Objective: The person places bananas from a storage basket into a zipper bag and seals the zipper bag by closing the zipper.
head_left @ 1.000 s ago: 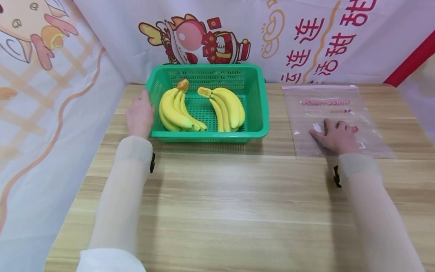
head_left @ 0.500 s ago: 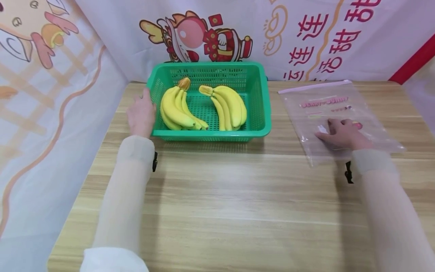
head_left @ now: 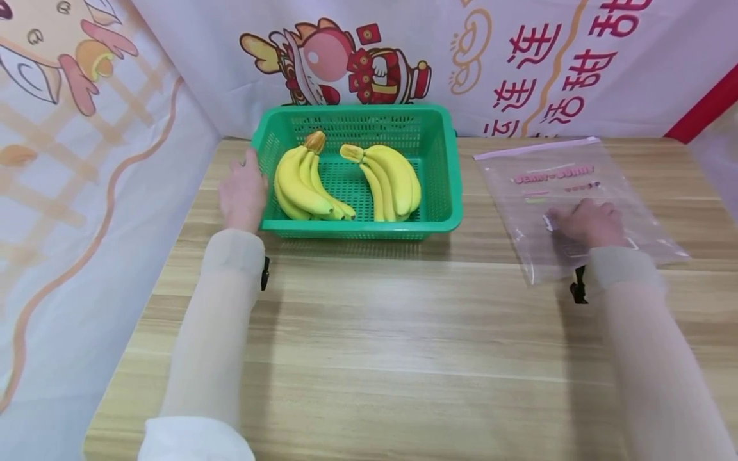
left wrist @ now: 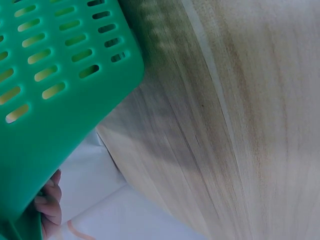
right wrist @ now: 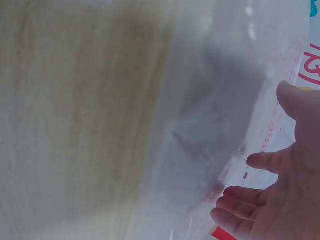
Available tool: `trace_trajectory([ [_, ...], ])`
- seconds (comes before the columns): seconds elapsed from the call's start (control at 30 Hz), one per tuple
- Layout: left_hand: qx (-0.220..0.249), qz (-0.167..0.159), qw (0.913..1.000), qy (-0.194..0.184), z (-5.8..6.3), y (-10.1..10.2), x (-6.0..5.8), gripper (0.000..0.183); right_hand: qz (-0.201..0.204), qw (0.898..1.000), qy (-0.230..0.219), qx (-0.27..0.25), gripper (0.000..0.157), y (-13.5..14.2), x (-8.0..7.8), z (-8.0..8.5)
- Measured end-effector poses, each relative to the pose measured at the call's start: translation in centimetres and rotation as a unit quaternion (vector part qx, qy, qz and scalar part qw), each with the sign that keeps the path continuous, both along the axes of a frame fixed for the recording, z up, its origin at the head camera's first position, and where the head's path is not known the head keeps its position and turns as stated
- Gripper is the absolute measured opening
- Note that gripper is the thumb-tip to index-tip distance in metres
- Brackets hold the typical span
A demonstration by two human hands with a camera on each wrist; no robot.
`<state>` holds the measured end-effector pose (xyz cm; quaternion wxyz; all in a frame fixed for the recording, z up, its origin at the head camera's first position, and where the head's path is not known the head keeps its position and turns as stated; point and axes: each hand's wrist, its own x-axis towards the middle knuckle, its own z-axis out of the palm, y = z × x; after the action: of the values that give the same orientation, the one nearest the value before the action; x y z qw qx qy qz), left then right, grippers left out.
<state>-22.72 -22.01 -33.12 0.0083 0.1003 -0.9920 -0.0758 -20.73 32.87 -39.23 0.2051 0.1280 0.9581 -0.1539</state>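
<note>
My left hand [head_left: 245, 193] grips the left rim of a green plastic basket [head_left: 360, 227]. In the left wrist view its curled fingers [left wrist: 50, 200] show at the basket's edge. Two bunches of bananas lie inside, a left bunch [head_left: 302, 186] and a right bunch [head_left: 398, 182], both stems towards the back. At the right, my right hand [head_left: 590, 224] is over a clear zip bag [head_left: 548, 163] with pink lettering. In the right wrist view the thumb and fingers [right wrist: 245, 195] are spread and loosely bent, with nothing pinched. Whether they touch the bag is unclear.
A wood-grain table [head_left: 403, 346] bears everything. A printed white cloth [head_left: 190, 57] hangs behind it, close to the basket's back, and covers the left side too. A red strip [head_left: 706, 102] edges the cloth at the right.
The bag has turned slightly, its left end nearer the front. My right hand shifted right, then a little back to the left. The left hand and basket hold their place.
</note>
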Motion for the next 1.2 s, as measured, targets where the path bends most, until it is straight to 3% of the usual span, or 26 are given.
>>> trace_trajectory([
  [0.37,0.000,0.000,1.0000,0.002,-0.1,-0.1,-0.1,0.053,-0.010,1.000,-0.016,0.000,0.096,-0.3,0.2,-0.1],
  [0.63,-0.003,0.003,1.0000,-0.009,-0.3,-0.2,-0.3,0.056,0.035,0.999,-0.017,-0.002,0.095,0.4,0.4,0.0],
  [0.97,-0.010,-0.002,0.9999,0.012,-0.2,0.0,0.0,0.051,0.084,0.995,-0.044,-0.030,0.086,1.2,0.7,1.5],
  [1.2,-0.011,-0.003,0.9999,0.008,-0.2,0.0,0.0,0.052,0.068,0.997,-0.024,-0.039,0.086,0.6,0.5,1.6],
])
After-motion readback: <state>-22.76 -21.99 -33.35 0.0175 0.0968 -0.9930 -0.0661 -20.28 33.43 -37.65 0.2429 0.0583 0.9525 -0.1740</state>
